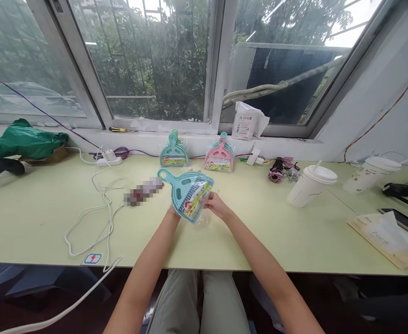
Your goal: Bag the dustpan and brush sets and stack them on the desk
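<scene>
A light blue dustpan and brush set (pixel 184 191) in clear plastic wrap, with a colourful label, is held tilted above the table between my two hands. Its handle loop points to the upper left. My right hand (pixel 216 204) is closed on the wrap at the set's right edge. At the lower left edge, my left hand (pixel 175 212) supports the set, its fingers mostly hidden behind the pan. Behind it, a stack of blue dustpan sets (pixel 174 150) leans by the windowsill. Beside that leans another stack with a pink dustpan set (pixel 219 154) in front.
A pixelated object (pixel 143 191) and a tangled white cable (pixel 109 218) lie to the left, near a power strip (pixel 109 159). On the right stand two lidded white cups (pixel 310 185). A tissue pack (pixel 386 239) lies near the right front edge, and a green bag (pixel 25 141) at far left.
</scene>
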Available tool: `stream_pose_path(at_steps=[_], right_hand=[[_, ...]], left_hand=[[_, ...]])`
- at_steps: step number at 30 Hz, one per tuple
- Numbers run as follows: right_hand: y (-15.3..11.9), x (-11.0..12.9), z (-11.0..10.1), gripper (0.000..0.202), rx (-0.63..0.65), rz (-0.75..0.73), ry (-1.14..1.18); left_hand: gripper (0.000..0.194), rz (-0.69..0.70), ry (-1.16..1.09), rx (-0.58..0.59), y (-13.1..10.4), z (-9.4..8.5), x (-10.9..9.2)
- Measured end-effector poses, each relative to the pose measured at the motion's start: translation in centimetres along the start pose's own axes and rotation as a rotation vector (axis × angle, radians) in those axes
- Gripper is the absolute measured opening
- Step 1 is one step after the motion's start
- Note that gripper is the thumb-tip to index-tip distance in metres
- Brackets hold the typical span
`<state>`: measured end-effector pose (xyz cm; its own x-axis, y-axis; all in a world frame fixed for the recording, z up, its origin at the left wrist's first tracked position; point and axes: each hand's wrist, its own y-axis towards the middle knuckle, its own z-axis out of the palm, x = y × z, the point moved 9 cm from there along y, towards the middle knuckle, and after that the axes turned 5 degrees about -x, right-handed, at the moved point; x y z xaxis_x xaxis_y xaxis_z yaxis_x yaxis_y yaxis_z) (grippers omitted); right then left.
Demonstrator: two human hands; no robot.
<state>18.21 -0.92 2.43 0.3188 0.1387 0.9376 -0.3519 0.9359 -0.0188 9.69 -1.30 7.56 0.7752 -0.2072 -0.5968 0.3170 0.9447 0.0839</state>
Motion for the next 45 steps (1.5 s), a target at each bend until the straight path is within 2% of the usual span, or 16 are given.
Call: stream_pose_path(at_steps=[3, 5, 7, 11, 13, 14, 17, 20, 25, 29, 32, 36, 40, 43, 45], right_hand=[[-0.1, 0.0, 0.2, 0.039, -0.004, -0.004, -0.006], [0.1, 0.2, 0.0, 0.038, -0.040, -0.042, 0.027], [0.3, 0.5, -0.6, 0.036, -0.107, -0.101, 0.081], [0.6, 1.3, -3.0, 0.034, -0.289, -0.230, 0.187], [0.7, 1.4, -4.2, 0.034, -0.354, -0.264, 0.218], [0.7, 1.5, -4.7, 0.034, -0.378, -0.272, 0.233], [0.9, 1.3, -5.9, 0.034, -0.425, -0.269, 0.272], [1.2, 0.7, -6.4, 0.029, -0.413, -0.189, 0.252], [1.6, 0.4, -7.2, 0.020, -0.370, -0.062, 0.171], [1.6, 0.4, -8.4, 0.019, -0.417, -0.035, 0.139], [1.5, 0.5, -8.6, 0.021, -0.439, -0.069, 0.144], [1.4, 0.0, -8.5, 0.022, -0.468, -0.094, 0.177], [1.6, -0.7, -8.5, 0.023, -0.478, -0.042, 0.173], [1.7, -0.6, -8.7, 0.025, -0.420, 0.021, 0.133], [1.4, -0.2, -8.9, 0.027, -0.344, 0.079, 0.003]], left_hand=[[0.051, 0.033, 0.026, 0.084, 0.2, -0.1, 0.4], [0.051, -0.081, 0.064, 0.019, 1.0, -1.7, 2.0], [0.054, -0.130, 0.086, -0.068, 1.8, -3.3, 2.9], [0.073, 0.031, 0.112, -0.201, 2.7, -5.0, 1.9], [0.084, 0.047, 0.193, -0.238, 2.5, -5.0, 1.9], [0.083, 0.049, 0.244, -0.237, 2.4, -4.8, 2.0], [0.063, 0.095, 0.395, -0.210, 2.3, -3.9, 2.1], [0.062, 0.120, 0.505, -0.233, 2.3, -4.0, 2.4], [0.062, 0.073, 0.629, -0.237, 2.2, -4.7, 2.6], [0.066, 0.047, 0.709, -0.161, 1.9, -4.0, 2.8], [0.069, 0.056, 0.709, -0.120, 1.7, -3.5, 3.0], [0.069, 0.043, 0.726, -0.132, 1.8, -3.7, 3.3], [0.067, 0.046, 0.723, -0.187, 2.1, -4.4, 3.2], [0.064, 0.060, 0.692, -0.241, 2.5, -5.1, 2.9], [0.062, 0.074, 0.651, -0.269, 2.8, -5.7, 2.5]])
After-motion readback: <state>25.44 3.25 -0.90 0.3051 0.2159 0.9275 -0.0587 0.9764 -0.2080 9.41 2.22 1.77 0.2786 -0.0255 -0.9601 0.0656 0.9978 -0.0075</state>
